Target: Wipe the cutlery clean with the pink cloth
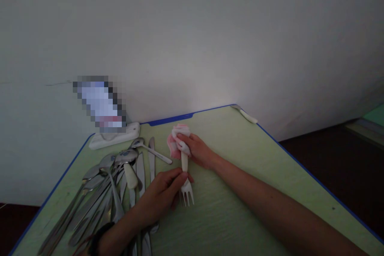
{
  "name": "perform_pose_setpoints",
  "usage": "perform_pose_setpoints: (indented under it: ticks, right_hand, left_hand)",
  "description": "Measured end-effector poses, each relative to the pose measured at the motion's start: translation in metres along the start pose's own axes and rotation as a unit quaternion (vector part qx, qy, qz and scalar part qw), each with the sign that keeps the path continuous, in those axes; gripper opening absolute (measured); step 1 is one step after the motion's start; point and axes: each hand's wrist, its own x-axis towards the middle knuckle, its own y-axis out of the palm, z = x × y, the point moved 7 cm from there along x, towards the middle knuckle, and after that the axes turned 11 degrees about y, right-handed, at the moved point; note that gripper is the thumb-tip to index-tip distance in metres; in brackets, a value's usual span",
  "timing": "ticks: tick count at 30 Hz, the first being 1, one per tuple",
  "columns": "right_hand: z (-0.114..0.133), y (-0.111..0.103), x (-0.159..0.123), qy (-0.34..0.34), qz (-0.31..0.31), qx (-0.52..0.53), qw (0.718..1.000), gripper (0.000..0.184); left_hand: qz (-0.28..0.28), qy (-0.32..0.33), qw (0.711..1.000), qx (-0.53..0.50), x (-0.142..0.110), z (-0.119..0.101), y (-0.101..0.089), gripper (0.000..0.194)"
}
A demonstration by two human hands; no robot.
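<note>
My left hand (163, 194) pinches a white plastic fork (186, 186) near its neck, tines pointing toward me. My right hand (198, 150) is closed around a pink and white cloth (177, 140) that wraps the far end of the fork's handle. Both hands hover just over the pale green table (240, 176), near its middle.
Several metal spoons and knives (114, 184) lie in a pile at the left of the table. A white stand (115, 136) holds a blurred-out phone by the wall. A white-handled utensil (246, 115) lies at the far corner. The table edge is blue; dark floor lies to the right.
</note>
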Motion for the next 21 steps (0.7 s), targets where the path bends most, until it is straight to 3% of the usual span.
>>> perform_pose_setpoints:
  ticks: [21]
  right_hand:
    - [0.0022, -0.0015, 0.0008, -0.015, 0.004, -0.065, 0.998, 0.029]
  left_hand:
    - [0.026, 0.021, 0.998, 0.048, 0.0022, -0.0043, 0.0010, 0.040]
